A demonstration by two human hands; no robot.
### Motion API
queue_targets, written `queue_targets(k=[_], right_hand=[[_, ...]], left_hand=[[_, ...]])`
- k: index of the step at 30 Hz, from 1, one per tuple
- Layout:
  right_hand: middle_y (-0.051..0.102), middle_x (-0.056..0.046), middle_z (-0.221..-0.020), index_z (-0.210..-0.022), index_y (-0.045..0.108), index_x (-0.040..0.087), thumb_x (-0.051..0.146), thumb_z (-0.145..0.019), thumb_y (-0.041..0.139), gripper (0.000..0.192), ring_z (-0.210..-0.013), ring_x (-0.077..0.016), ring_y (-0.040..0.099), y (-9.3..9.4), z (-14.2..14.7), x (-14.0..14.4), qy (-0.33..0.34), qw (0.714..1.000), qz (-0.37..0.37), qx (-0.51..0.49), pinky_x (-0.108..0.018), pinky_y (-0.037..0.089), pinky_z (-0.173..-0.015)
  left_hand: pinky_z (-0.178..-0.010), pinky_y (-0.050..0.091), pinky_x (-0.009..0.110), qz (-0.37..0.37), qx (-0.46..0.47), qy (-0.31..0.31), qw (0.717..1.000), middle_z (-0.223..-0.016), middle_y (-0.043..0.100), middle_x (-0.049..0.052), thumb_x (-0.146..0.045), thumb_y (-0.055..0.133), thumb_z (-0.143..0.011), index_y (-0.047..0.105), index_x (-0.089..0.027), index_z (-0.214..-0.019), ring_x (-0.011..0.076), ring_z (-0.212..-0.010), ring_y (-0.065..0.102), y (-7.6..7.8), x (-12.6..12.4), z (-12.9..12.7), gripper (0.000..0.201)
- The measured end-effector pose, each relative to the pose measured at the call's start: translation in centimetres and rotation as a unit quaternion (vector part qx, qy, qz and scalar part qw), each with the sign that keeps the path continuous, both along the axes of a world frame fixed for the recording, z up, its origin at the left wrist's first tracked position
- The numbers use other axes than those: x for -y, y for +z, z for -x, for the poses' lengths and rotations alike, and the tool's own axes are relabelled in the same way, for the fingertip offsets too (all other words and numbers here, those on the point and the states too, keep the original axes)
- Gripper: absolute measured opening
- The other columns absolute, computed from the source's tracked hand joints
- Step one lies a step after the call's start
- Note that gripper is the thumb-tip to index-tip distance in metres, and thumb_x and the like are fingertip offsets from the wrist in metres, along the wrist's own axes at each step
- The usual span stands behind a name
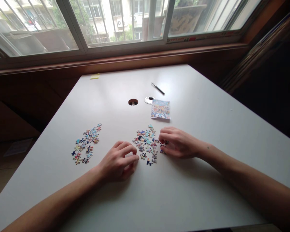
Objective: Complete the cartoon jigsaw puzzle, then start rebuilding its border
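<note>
A loose heap of small colourful jigsaw pieces [148,141] lies on the white table between my hands. At the heap's lower left edge is my left hand [122,159], its fingers curled in and closed; whatever they may hold is hidden. My right hand [176,141] rests at the heap's right edge, fingers bent, with the thumb apart from them. A few dark pieces [162,149] show by its fingertips, partly covered. Farther left, a second group of jigsaw pieces [83,146] is spread in a slanting band, untouched by either hand.
Behind the middle heap lies a printed square packet [160,109]. Beyond it are a dark pen [158,88], a round metal cover [149,100] and a cable hole [133,102] in the table [111,93]. A yellow sticky note [95,76] is near the far edge, below a barred window.
</note>
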State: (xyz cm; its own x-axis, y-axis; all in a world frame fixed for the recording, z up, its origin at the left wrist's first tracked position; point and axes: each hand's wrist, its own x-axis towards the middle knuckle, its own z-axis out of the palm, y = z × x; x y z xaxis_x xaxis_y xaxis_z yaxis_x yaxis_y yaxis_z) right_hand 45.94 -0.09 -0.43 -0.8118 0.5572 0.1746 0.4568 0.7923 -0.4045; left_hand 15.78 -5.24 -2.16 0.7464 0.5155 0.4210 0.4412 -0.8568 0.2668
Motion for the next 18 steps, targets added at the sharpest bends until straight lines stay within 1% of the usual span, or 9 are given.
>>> queue_targets(k=[10,14,16,18], right_hand=[[0.051,-0.003,-0.08,-0.084,0.049,0.021,0.022,-0.085,0.056,0.008,-0.073,-0.0172,0.043,-0.01,-0.02,-0.02,0.003,1.0,0.003,0.003,-0.03,0.034,-0.068],[0.05,-0.003,-0.079,-0.083,0.048,0.021,0.022,-0.085,0.056,0.009,-0.072,-0.0171,0.042,-0.05,-0.01,-0.03,0.005,1.0,0.006,0.004,-0.03,0.034,-0.067],[0.05,-0.003,-0.079,-0.083,0.048,0.021,0.022,-0.085,0.056,0.009,-0.072,-0.0171,0.042,-0.06,-0.02,-0.03,0.007,1.0,0.007,0.005,-0.03,0.034,-0.067],[0.05,-0.003,-0.079,-0.084,0.048,0.021,0.022,-0.085,0.056,0.008,-0.072,-0.0173,0.043,-0.07,-0.05,-0.03,0.008,1.0,0.007,0.007,-0.03,0.034,-0.067]], left_hand=[[-0.089,0.044,0.039,0.0,-0.028,0.0,1.0,-0.104,0.066,0.007,-0.012,0.057,-0.081,0.062,-0.024,-0.114,0.0229,-0.1,0.057,-0.39,0.04,0.2,0.035],[-0.09,0.043,0.04,0.007,-0.042,-0.004,0.999,-0.105,0.066,0.007,-0.012,0.057,-0.081,0.061,-0.024,-0.119,0.0238,-0.101,0.057,-0.28,-0.03,0.12,0.04],[-0.09,0.043,0.04,0.007,-0.049,-0.005,0.999,-0.105,0.065,0.007,-0.012,0.057,-0.08,0.061,-0.024,-0.12,0.024,-0.101,0.057,-0.13,-0.05,0.03,0.042],[-0.089,0.043,0.039,0.006,-0.05,-0.005,0.999,-0.103,0.065,0.007,-0.012,0.057,-0.079,0.062,-0.024,-0.117,0.0233,-0.1,0.058,0.01,-0.04,-0.06,0.04]])
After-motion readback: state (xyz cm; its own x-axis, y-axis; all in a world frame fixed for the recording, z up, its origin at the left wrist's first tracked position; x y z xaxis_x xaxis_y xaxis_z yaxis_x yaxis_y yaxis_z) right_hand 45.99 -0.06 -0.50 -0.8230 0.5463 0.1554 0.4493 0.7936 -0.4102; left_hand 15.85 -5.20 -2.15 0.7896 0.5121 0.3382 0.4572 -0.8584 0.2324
